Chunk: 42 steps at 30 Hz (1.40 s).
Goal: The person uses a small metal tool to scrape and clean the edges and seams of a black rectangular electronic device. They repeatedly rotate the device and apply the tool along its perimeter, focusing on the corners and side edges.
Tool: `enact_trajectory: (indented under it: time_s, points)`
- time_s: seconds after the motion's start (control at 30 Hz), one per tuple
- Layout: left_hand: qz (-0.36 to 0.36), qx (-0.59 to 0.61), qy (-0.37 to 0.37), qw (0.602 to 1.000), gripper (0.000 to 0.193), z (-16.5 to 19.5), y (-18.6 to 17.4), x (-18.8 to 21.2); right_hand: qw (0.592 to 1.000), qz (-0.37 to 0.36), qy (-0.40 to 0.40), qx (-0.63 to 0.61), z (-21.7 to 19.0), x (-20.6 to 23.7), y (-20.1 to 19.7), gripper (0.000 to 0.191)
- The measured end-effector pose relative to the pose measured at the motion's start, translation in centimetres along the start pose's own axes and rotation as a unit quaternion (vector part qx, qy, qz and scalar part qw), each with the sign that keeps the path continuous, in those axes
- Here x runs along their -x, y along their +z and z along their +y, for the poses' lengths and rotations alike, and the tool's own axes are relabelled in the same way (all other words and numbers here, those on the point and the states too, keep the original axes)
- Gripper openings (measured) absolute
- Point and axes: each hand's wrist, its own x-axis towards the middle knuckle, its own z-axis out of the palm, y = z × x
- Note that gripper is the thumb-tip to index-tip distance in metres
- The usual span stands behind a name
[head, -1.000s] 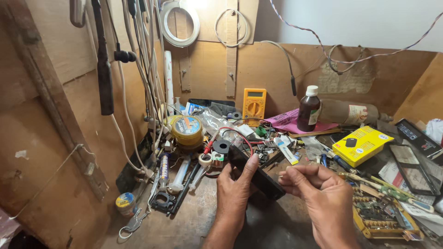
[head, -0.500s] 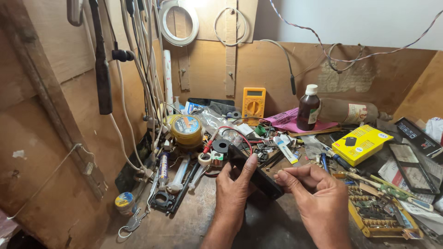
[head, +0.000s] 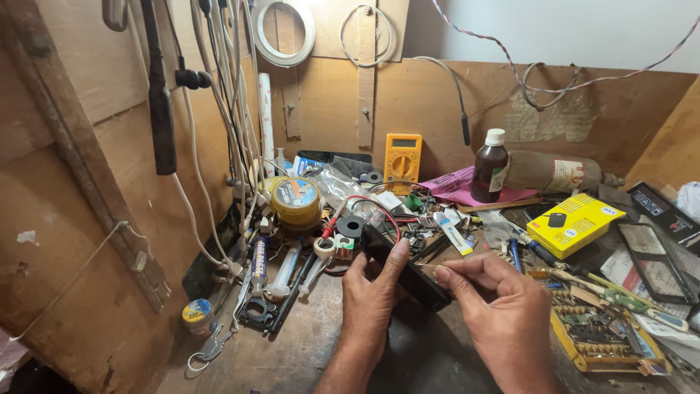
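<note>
- Head view, held item: you hold a flat black device (head: 405, 271), slab-shaped, above the front of the tabletop (head: 292, 357). Its long axis runs diagonally, from the far left end near the black ring (head: 350, 227) down to the near right end.
- Head view, left hand (head: 372, 295): your left hand is closed around the device from below and from the left, with the thumb laid along its upper face. It carries the middle of the body.
- Head view, right hand (head: 503, 310): your right hand is pinched narrow on the near right end of the device, fingertips at the corner. Whether a small tool sits between those fingertips cannot be told.
- Head view, key relation: both hands touch the device; the left lies along the long axis, the right meets it at one end only.
- Head view, surroundings: a yellow multimeter (head: 402, 157) stands against the back wall, a brown bottle (head: 489, 168) stands to its right, a yellow box (head: 576, 223) lies right of the hands, and a yellow tape roll (head: 294, 201) sits to the left.
</note>
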Motion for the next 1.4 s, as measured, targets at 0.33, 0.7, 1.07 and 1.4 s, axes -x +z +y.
enact_trajectory:
  time_s: [0.33,0.7,1.07,1.4]
  points:
    - [0.028,-0.008,-0.001,1.000,0.041,0.0,0.2,0.1,0.995,-0.032,-0.050,0.082,-0.9,-0.7,-0.7,0.007]
    - [0.055,-0.038,-0.004,0.998,0.042,0.6,0.6,0.3,0.994,-0.055,-0.070,0.058,0.4,-1.1,-0.8,0.005]
    - [0.080,-0.077,0.010,0.994,0.041,0.9,0.7,0.8,0.992,-0.013,0.019,-0.127,0.9,-1.0,-0.8,0.005]
    - [-0.026,0.084,-0.046,0.995,0.032,0.6,-0.4,0.7,0.954,0.065,0.161,-0.246,4.7,-0.2,-1.8,0.012]
